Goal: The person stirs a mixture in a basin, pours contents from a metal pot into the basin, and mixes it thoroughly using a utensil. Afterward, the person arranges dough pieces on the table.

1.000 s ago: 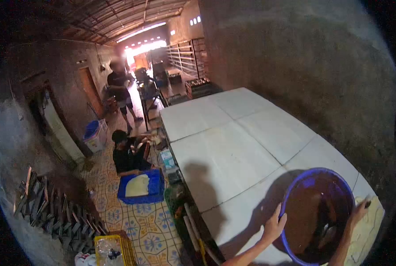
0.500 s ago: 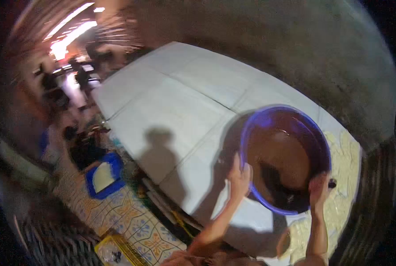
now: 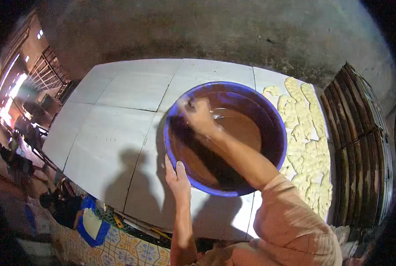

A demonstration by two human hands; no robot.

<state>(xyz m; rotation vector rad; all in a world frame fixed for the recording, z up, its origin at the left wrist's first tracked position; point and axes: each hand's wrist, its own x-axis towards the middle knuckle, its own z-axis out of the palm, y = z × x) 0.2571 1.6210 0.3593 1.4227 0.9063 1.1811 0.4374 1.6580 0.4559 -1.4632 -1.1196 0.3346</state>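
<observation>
Blue plastic basin, clamped in left hand;
brown liquid near right hand, fingers too blurred to tell; dough pieces right of both hands.

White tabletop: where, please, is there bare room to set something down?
The tabletop has most bare room left of the blue basin, back to the wall. A smaller patch lies between basin, left forearm and right sleeve. Crowded: the right end, covered with pale pieces, and the basin's near-left side, where the left hand is.
</observation>
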